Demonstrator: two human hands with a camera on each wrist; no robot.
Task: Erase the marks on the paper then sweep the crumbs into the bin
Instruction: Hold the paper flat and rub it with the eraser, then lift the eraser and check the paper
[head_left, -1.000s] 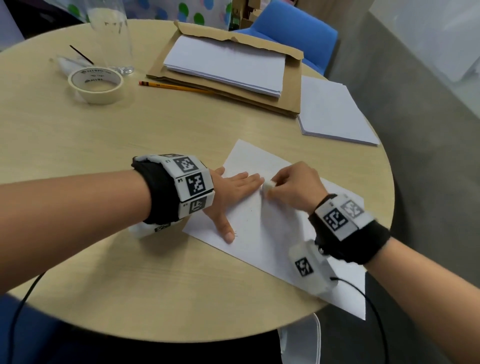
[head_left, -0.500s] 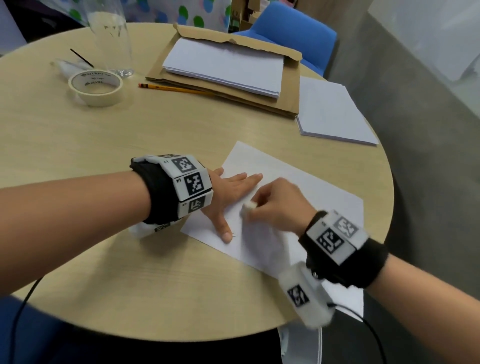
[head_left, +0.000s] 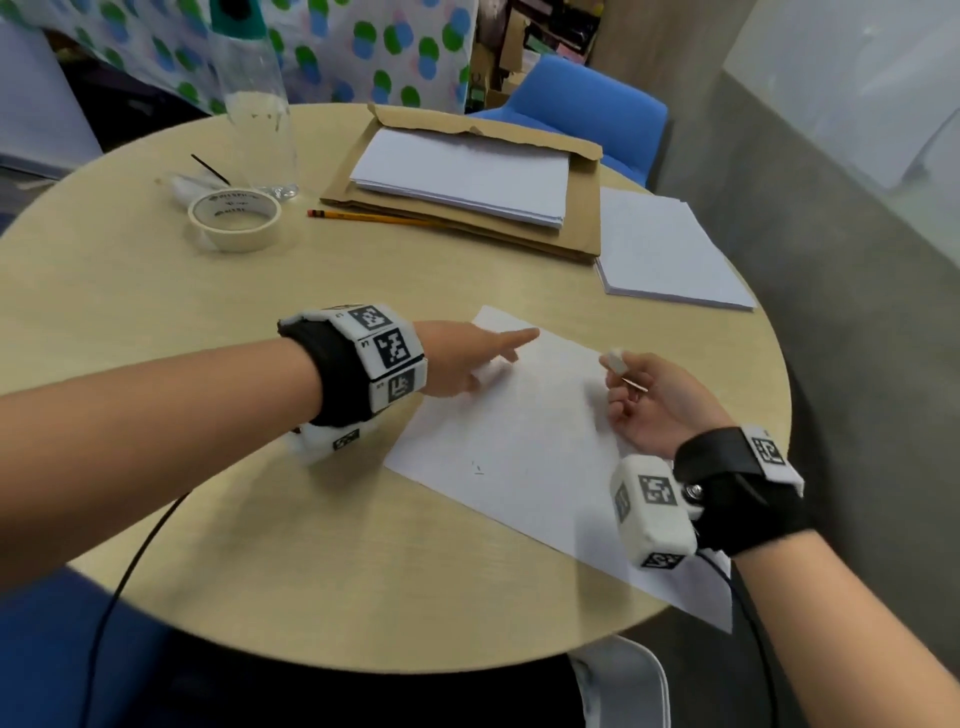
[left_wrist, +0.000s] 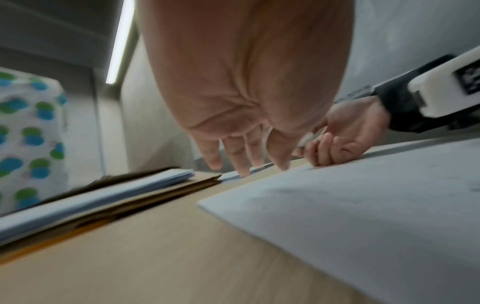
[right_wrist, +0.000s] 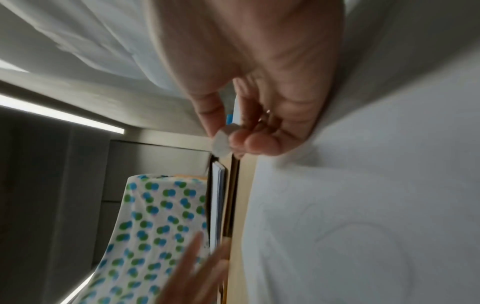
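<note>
table (head_left: 260, 519): round, pale wood | near right edge: paper (head_left: 519, 441), its corner overhanging | far edge: cardboard (head_left: 582, 208) under a paper stack (head_left: 467, 176) | far right edge: sheets (head_left: 660, 249) | far left: tape (head_left: 235, 219), pencil (head_left: 374, 217), bottle (head_left: 254, 104)

Paper (head_left: 524, 447) on table (head_left: 260, 519), pencil (head_left: 374, 218) and tape roll (head_left: 235, 219) apparently behind.

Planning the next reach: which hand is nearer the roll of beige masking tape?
Left. The left hand hovers over the white sheet's far corner, tape beyond it to the left; the right hand, pinching the eraser, is farther right.
</note>
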